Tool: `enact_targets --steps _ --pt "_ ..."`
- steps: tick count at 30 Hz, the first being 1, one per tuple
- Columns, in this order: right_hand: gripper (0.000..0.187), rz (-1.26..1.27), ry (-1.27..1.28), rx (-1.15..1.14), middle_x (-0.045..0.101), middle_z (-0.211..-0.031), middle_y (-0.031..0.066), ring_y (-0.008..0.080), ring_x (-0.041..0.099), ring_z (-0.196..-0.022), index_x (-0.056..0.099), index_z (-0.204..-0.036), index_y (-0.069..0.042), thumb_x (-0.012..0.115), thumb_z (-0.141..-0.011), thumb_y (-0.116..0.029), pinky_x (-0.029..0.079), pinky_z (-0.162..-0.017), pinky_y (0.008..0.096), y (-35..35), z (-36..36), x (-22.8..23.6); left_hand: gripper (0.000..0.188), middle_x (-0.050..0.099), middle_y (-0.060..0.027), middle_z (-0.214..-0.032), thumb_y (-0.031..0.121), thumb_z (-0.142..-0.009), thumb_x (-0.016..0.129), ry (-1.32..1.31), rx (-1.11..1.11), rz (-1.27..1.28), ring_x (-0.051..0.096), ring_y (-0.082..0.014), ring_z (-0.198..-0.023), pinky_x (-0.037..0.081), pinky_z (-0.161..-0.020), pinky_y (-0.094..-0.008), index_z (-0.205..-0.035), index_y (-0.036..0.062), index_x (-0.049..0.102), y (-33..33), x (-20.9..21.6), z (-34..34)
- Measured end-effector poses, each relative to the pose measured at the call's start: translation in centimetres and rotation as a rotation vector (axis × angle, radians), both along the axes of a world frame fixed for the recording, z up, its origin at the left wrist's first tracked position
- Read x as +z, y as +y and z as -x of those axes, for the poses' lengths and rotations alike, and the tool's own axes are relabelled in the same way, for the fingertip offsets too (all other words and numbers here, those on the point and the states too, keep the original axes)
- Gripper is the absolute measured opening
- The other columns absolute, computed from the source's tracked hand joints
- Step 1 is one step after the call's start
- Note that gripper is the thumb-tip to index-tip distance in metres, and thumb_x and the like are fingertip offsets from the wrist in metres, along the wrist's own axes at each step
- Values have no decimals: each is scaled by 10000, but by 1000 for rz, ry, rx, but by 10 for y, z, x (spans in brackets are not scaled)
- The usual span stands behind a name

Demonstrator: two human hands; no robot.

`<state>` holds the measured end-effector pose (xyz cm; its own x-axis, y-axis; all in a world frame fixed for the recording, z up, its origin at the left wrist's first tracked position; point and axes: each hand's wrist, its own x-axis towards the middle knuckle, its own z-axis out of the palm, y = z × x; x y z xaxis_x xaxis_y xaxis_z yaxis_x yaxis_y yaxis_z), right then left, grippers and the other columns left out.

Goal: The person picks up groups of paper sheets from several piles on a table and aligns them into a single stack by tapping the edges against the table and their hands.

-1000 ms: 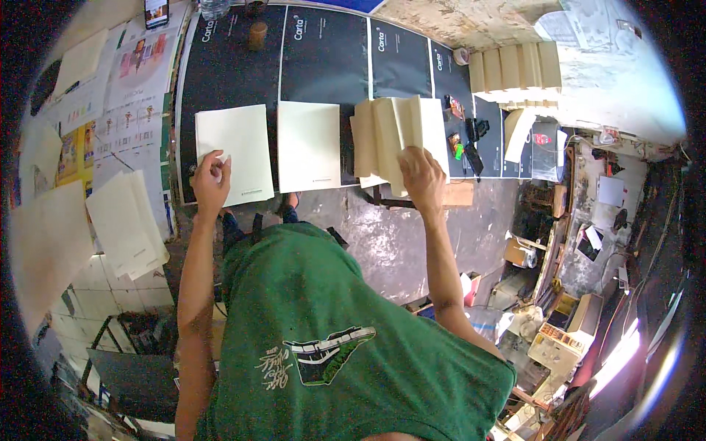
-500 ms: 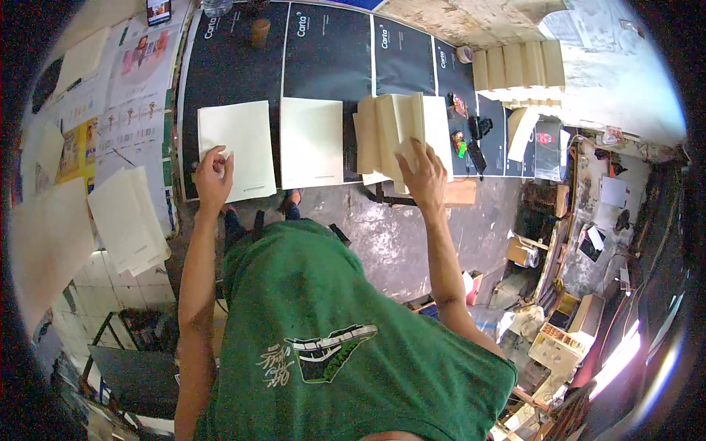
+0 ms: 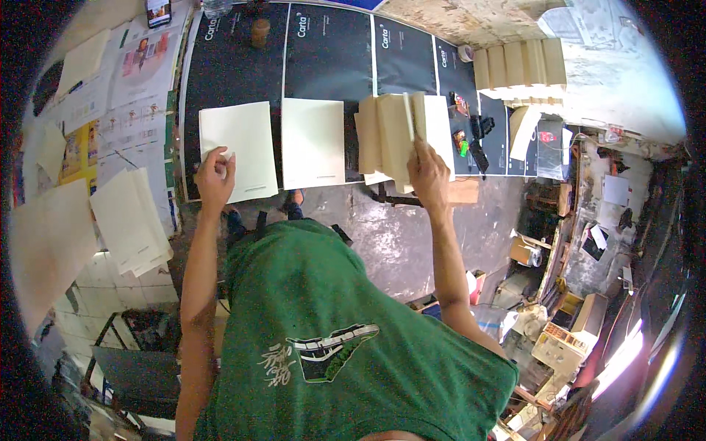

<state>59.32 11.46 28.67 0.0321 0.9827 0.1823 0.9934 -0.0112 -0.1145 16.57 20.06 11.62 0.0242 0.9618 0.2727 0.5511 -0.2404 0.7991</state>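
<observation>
Cream sheets lie in stacks along the black-covered table. My left hand (image 3: 215, 175) rests at the near left corner of the left paper stack (image 3: 239, 143), its fingers curled; whether they grip anything is hidden. Beside that lies a middle paper stack (image 3: 313, 140), touched by neither hand. Farther right is a pile of folded paper (image 3: 390, 136), overlapping and fanned, on top of flat white sheets (image 3: 439, 121). My right hand (image 3: 429, 173) is over the near right part of this pile, fingers drawn together at a folded sheet's edge.
Right of the piles sit a black tool-like object (image 3: 479, 156), a green item (image 3: 464, 149) and small packets. Folded bundles (image 3: 521, 66) stand at the far right. Loose sheets (image 3: 132, 224) overhang a paper-covered surface at left. A phone (image 3: 158, 12) and brown cup-like object (image 3: 260, 33) are at the back.
My right hand's fingers, spread over the folded pile before, have drawn together at a sheet's edge. My left hand stays at the left stack's corner, almost unmoved.
</observation>
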Motion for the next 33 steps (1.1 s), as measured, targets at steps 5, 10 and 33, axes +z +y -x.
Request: enact_targets --steps 5,10,33 --pt "851 131 94 -72 622 -1065 223 405 645 -873 223 -1542 -157 588 -799 43 542 -722 498 5 3 21 257 651 -46 -750 186 -859 735 30 0 78 600 -163 -610 478 -566 -306 -1078 97 635 -1 0 4" --pt "452 157 59 -155 601 -1071 248 421 633 -836 546 -1290 2 485 -842 19 518 -757 496 31 79 59 271 648 -56 -720 206 -853 738 141 -13 242 626 -200 -602 493 -566 -338 -1082 101 636 9 10 4" --pt "158 187 355 -36 592 -848 234 436 636 -721 628 -937 -15 607 -861 -152 529 -675 528 62 155 -112 559 581 -229 -1216 491 -936 586 219 323 302 538 -400 -1114 401 -936 -490 -1198 -4 576 -18 41 3"
